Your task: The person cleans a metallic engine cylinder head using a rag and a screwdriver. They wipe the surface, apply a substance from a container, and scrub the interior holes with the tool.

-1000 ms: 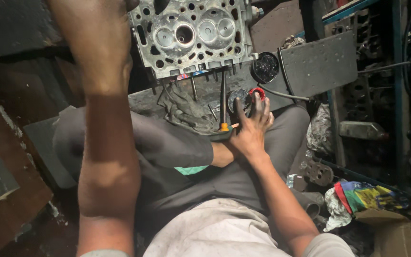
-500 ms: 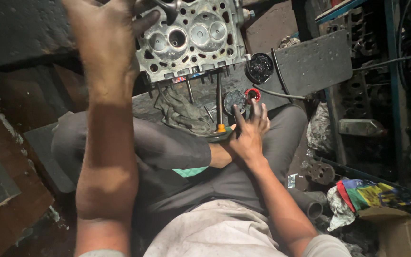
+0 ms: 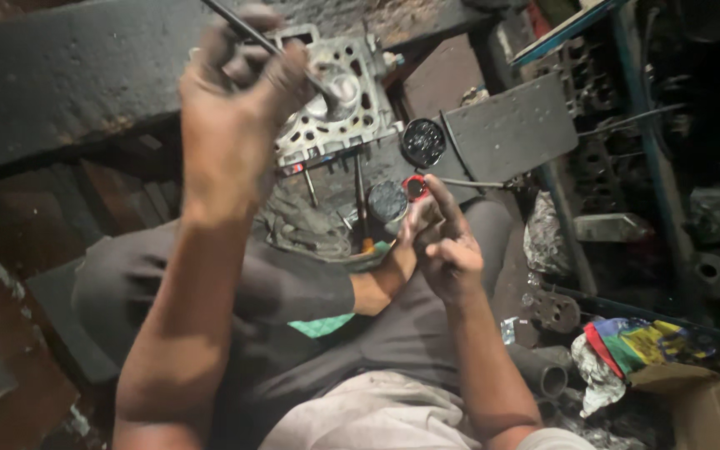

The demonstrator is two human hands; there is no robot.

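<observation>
My left hand (image 3: 231,92) is raised in front of me and grips an engine valve (image 3: 327,90) by its thin dark stem, the round valve head pointing down toward the grey metal cylinder head (image 3: 352,125). My right hand (image 3: 443,242) hovers over my lap with the index finger stretched out and the other fingers loosely curled; nothing shows in it. It is nearest to a small red cap (image 3: 414,185) and a dark round tin (image 3: 387,200) on the bench edge.
A screwdriver (image 3: 360,200) with an orange handle and a grimy rag (image 3: 302,221) lie below the cylinder head. A second open tin (image 3: 423,142) sits beside a grey slab (image 3: 510,125). Metal parts, pipes and coloured cloth (image 3: 635,342) crowd the right side.
My left hand has lifted away from the cylinder head with the valve in it. My right hand has drawn back from the tins and curled its fingers. The view has swung left.
</observation>
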